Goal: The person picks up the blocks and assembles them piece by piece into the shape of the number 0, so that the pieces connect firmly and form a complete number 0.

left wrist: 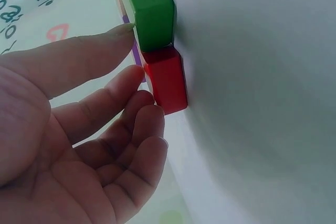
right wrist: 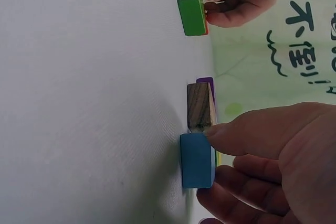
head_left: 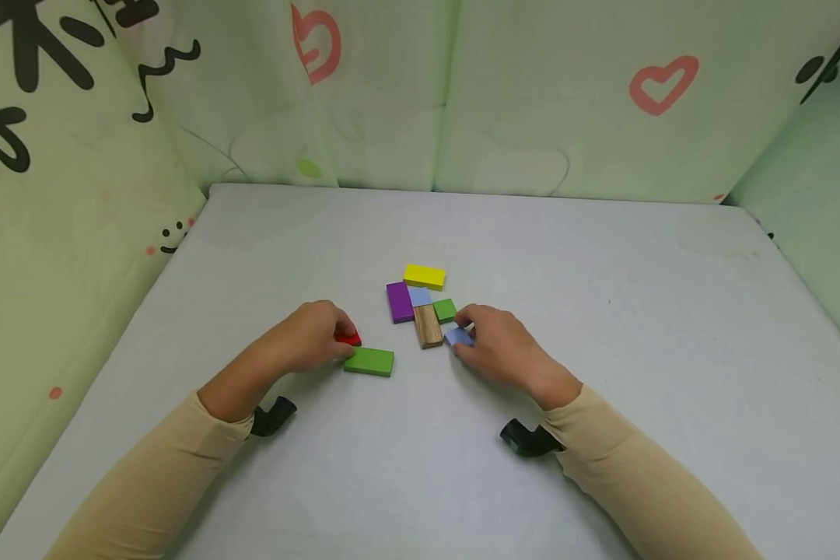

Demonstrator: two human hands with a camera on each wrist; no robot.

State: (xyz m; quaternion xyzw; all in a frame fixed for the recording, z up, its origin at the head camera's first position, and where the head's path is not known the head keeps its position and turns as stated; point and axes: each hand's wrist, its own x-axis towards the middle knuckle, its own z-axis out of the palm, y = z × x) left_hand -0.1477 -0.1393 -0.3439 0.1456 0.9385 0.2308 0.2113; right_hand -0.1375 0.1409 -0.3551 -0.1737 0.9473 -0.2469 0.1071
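Observation:
My left hand holds a red block between curled fingertips and thumb, flat on the table. The thumb tip also lies at the edge of a long green block, which sits against the red one. Further right, my right hand pinches a light blue block, with the thumb at one end and fingers at the other. This block is beside the lower end of a wood-grain block. The left hand partly hides the red block in the head view.
Around the wood-grain block lie a purple block, a second light blue block and a small green block. A yellow block lies behind them. Printed curtains enclose the white table at the back and sides.

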